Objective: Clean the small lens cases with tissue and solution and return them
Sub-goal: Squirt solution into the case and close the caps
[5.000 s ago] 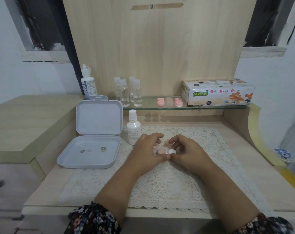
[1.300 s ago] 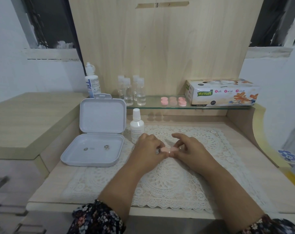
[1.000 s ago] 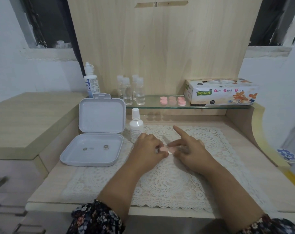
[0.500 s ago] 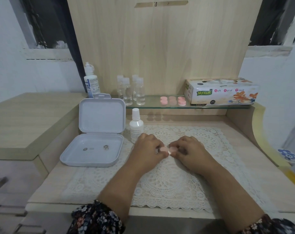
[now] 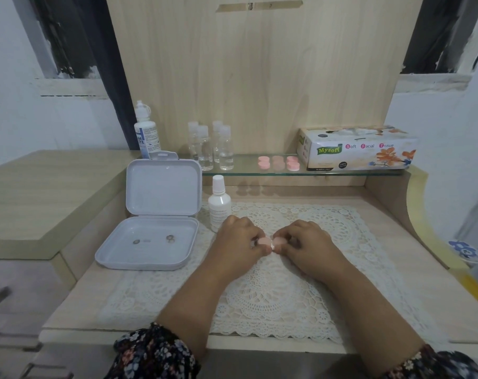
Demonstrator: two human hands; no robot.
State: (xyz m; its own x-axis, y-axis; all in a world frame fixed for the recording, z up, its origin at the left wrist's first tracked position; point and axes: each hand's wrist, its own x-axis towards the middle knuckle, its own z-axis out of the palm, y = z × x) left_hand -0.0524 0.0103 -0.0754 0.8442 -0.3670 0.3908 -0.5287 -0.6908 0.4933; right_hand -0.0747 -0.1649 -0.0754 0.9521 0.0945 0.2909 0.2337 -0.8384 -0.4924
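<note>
A light wooden desk fills the view, with a tall wooden back panel and white walls at both sides. Closest to the camera, two forearms in dark flowered sleeves reach over the front edge of the desk. They lie above a white lace mat that covers the middle of the surface.

Over the far part of the mat the two hands meet. The left hand has its fingers curled and pinches the left end of a small pink lens case. The right hand is also curled and pinches the right end of the same case. A small bit of white shows at the middle of the case, between the fingertips; what it is cannot be told.

To the left of the hands an open white box lies on the desk, its lid standing up, with some small items inside. Just behind the left hand stands a small white bottle.

Further back, a glass shelf carries a solution bottle at the left, four clear small bottles, more pink lens cases and a tissue box at the right.
</note>
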